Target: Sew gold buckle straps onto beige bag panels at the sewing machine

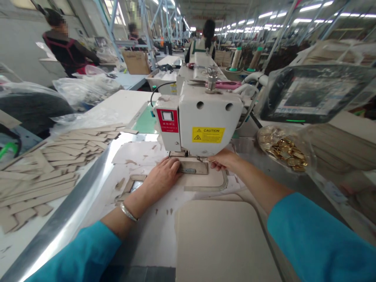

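A white industrial sewing machine point(212, 117) stands before me, with a yellow caution label and a red emergency-stop plate on its head. Under the head lies a beige panel point(199, 182) with a rounded corner, and a flat rectangular template point(194, 168) rests over it. My left hand point(164, 174) lies with its fingers flat at the template's left end. On the other side of the needle area, my right hand point(223, 159) is closed in a pinch by the template's right end. What its fingertips hold is too small to make out.
Beige panels point(220, 239) are stacked nearest me. Many beige strips point(58, 156) cover the left table. At right are a plastic bag of gold metal pieces point(289, 152) and a plastic-wrapped screen point(314, 94). Pink-handled scissors point(227, 85) lie atop the machine. Other people work farther off.
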The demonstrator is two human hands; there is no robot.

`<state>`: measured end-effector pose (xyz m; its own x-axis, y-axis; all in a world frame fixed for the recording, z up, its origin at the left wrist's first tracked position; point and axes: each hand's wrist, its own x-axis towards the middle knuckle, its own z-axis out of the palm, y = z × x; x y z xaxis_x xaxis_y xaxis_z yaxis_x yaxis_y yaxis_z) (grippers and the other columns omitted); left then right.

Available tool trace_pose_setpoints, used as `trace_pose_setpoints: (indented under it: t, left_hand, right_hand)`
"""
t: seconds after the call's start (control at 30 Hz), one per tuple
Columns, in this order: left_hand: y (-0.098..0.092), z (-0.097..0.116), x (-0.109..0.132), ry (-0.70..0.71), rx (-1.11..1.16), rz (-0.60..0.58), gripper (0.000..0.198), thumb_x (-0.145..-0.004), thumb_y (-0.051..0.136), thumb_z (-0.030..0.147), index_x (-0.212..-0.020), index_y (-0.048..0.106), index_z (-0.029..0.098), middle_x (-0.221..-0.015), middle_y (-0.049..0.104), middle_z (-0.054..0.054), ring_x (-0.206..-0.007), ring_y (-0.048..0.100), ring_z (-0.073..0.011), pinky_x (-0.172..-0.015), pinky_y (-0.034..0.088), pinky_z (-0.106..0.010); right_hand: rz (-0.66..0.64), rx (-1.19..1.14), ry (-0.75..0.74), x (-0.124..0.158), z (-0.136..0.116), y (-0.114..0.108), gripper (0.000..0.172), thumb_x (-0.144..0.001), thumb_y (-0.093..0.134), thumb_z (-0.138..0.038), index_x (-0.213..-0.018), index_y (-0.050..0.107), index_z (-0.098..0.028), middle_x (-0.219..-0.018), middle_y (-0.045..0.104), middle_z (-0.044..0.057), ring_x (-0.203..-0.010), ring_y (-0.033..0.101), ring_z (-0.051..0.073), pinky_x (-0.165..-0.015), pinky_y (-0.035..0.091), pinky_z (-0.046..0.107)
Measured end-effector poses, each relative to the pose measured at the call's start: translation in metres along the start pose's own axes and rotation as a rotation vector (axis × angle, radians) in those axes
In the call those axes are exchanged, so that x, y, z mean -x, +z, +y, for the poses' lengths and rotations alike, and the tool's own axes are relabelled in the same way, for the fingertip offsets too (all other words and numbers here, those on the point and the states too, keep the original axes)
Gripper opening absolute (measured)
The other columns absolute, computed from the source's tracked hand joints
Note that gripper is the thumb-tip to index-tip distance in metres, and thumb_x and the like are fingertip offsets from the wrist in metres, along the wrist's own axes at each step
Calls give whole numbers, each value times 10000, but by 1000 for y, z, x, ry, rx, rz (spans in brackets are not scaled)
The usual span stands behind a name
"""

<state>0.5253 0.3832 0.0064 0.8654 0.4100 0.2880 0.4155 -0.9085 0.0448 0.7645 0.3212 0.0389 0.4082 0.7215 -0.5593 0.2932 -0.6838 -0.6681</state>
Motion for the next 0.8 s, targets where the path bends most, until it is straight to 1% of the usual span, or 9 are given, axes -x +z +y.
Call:
trace_pose_setpoints:
  t: [0.07, 0.23, 0.37, 0.47, 0.57, 0.67, 0.73, 0.8]
  left_hand:
    - [3, 7, -5, 10, 2, 6, 195, -928, 579, 226, -1103, 578, 139, -1164, 643, -121, -1115, 607, -248, -1065, 449, -444]
    - [10, 23, -15, 38, 1, 18, 200, -939, 579, 241, -1102, 584, 127, -1189, 635, -126, -1139, 599, -249, -1058, 459, -418]
    - [14, 31, -19, 99, 38, 20, 182, -956, 532, 183, -1113, 598, 117, -1217, 633, -117, -1176, 592, -228, -1113, 424, -401]
    - [13, 40, -19, 118, 64, 11, 227, -962, 487, 138, -1161, 595, 113, -1231, 637, -112, -1184, 593, -222, -1121, 422, -402]
    - [11, 54, -18, 135, 101, 6, 290, -941, 475, 99, -1213, 575, 91, -1243, 632, -129, -1189, 588, -237, -1111, 437, -408]
    - [7, 72, -19, 163, 188, 0, 303, -927, 477, 96, -1216, 569, 83, -1231, 630, -139, -1174, 587, -245, -1102, 442, -415]
    - [0, 85, -20, 165, 261, -12, 269, -947, 456, 128, -1183, 582, 100, -1201, 636, -132, -1146, 593, -245, -1067, 466, -415]
    - [-9, 99, -21, 156, 331, -56, 243, -976, 438, 196, -1141, 597, 113, -1156, 645, -122, -1111, 600, -250, -1021, 490, -414]
  right_hand:
    - [-6, -4, 11, 0, 5, -8, 96, -842, 614, -128, -747, 600, -118, -462, 585, -12, -338, 480, 68, -336, 270, 169]
    - [-15, -29, 42, 0, 20, -26, 198, -873, 560, -139, -676, 562, -121, -489, 602, 6, -340, 501, 69, -336, 276, 173]
    - [-23, -69, 72, -1, 32, -40, 173, -880, 557, -143, -708, 556, -128, -509, 611, 9, -351, 520, 79, -362, 316, 176]
    - [-16, -94, 98, 0, 41, -51, 146, -889, 552, -148, -743, 547, -139, -516, 611, 0, -352, 519, 79, -383, 343, 179]
    - [3, -91, 107, 1, 48, -62, 126, -890, 548, -153, -765, 545, -141, -531, 617, 2, -364, 526, 80, -386, 351, 180]
    - [15, -96, 123, 3, 57, -73, 109, -875, 567, -163, -769, 547, -144, -542, 622, 7, -384, 539, 85, -391, 367, 179]
    - [31, -103, 131, 3, 63, -79, 108, -862, 584, -167, -762, 548, -148, -547, 624, 10, -386, 537, 82, -388, 365, 174]
    - [40, -117, 124, 3, 70, -84, 114, -859, 595, -174, -758, 550, -150, -558, 628, 9, -387, 536, 77, -386, 362, 167]
